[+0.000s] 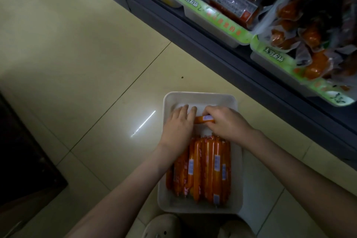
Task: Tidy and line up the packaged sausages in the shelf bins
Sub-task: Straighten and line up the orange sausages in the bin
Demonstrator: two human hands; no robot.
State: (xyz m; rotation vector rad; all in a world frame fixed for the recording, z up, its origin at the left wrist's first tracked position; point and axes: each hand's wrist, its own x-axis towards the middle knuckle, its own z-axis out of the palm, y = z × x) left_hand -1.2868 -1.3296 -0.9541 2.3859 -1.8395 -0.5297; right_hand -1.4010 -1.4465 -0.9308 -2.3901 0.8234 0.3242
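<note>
From the head view, a white rectangular plastic bin [201, 95] sits on the beige tiled floor [77, 48], just in front of the dark shelf [231, 60]. In the bin's near half, a row of orange plastic-wrapped sausages [208, 168] lies lengthwise, side by side. In the far half, a single orange sausage [204, 119] lies crosswise. The right hand [226, 123] curls over it and grips it. The left hand [179, 123] lies flat with its fingers straight, against the sausage's left end. On the shelf stand green-labelled white bins [212, 15] of vacuum-packed sausages.
</note>
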